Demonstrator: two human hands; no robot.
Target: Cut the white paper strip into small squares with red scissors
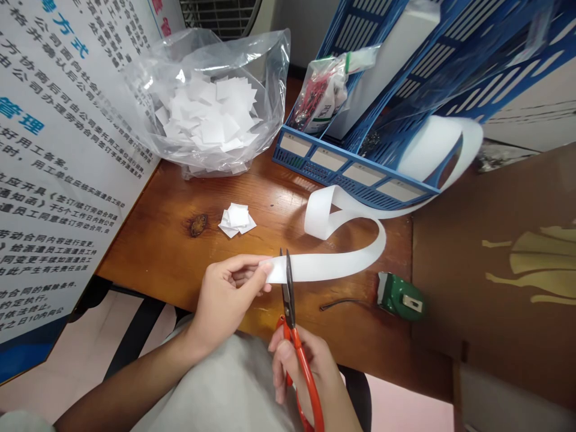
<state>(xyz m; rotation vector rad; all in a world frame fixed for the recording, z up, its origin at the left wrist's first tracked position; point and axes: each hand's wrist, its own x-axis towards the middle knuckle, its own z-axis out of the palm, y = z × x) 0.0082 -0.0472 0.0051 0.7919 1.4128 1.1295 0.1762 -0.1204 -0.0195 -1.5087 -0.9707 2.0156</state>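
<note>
My left hand [227,294] pinches the free end of a long white strip [342,264] that curls across the wooden table [162,240] and runs back to the blue file rack. My right hand [306,372] grips red-handled scissors [290,312], whose dark blades stand upright across the strip right beside my left fingertips. A small pile of cut white squares [237,220] lies on the table beyond my left hand.
A clear plastic bag [211,102] full of white squares sits at the back. The blue file rack [360,162] holds a packet of small parts [321,99]. A green object [399,295] and a dark wire [342,303] lie right. A printed board [58,150] stands left.
</note>
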